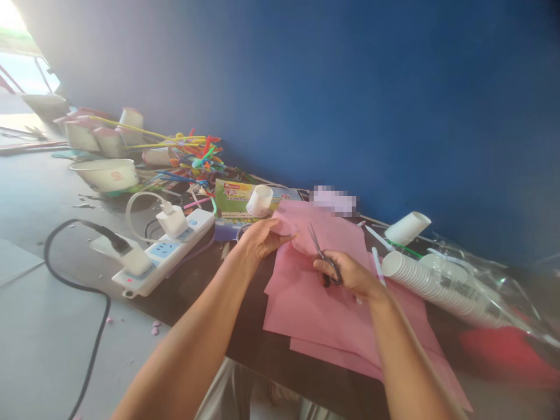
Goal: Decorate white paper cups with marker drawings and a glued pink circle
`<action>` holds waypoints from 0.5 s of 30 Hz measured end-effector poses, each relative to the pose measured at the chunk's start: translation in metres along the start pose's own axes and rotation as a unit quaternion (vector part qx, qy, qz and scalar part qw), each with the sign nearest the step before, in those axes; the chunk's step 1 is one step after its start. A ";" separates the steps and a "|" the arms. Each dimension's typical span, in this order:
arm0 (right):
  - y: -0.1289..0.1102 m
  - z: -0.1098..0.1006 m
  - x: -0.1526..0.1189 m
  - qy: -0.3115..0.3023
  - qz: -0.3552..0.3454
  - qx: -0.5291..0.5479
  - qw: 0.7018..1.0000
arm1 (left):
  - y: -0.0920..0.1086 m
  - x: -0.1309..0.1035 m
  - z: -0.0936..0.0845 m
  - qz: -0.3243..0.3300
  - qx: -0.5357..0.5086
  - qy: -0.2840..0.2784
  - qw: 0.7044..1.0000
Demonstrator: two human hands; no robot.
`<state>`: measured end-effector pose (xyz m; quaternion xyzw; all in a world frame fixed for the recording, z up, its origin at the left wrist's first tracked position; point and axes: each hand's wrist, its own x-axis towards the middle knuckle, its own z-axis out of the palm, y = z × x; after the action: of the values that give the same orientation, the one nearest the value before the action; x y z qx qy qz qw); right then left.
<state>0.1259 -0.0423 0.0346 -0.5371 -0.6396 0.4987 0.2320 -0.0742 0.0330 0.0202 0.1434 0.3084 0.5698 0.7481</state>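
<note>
Pink paper sheets (315, 309) lie overlapping on the dark table in front of me. My left hand (262, 239) pinches the edge of a pink paper piece (291, 224) above them, at their upper left. Black-handled scissors (326, 262) are in my right hand (347, 271), with fingers around the handles. The blades point up and away, slightly apart, just right of the held piece. Whether they touch the paper cannot be made out.
A white power strip (164, 251) with plugs and cables lies left. Behind are a paper cup (259, 201), a colourful packet (231, 198), pipe cleaners (203, 154) and a bowl (105, 175). Stacked paper cups (437, 286) and white pens (378, 265) lie right. A blue wall (350, 105) stands behind.
</note>
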 end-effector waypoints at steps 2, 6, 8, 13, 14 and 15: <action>0.000 -0.001 0.000 -0.002 -0.008 0.014 1.000 | 0.001 -0.001 0.000 0.002 0.014 -0.025 1.000; 0.001 0.002 0.002 0.004 0.004 0.007 1.000 | -0.003 -0.003 0.002 -0.028 0.013 -0.011 0.999; 0.002 0.005 0.004 0.009 0.017 0.000 1.000 | -0.008 -0.003 0.004 -0.038 0.011 0.004 0.999; 0.002 0.008 0.005 0.013 0.029 -0.019 0.999 | -0.025 0.003 0.002 -0.005 0.030 -0.037 0.999; 0.002 0.008 0.005 0.011 0.031 -0.023 0.999 | -0.028 0.004 0.002 0.010 0.038 -0.040 0.998; 0.003 0.007 0.006 0.009 0.032 -0.026 0.999 | -0.031 0.005 0.002 0.024 0.049 -0.037 0.998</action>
<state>0.1190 -0.0400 0.0280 -0.5675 -0.6327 0.4843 0.2075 -0.0485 0.0285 0.0021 0.2079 0.3044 0.5664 0.7371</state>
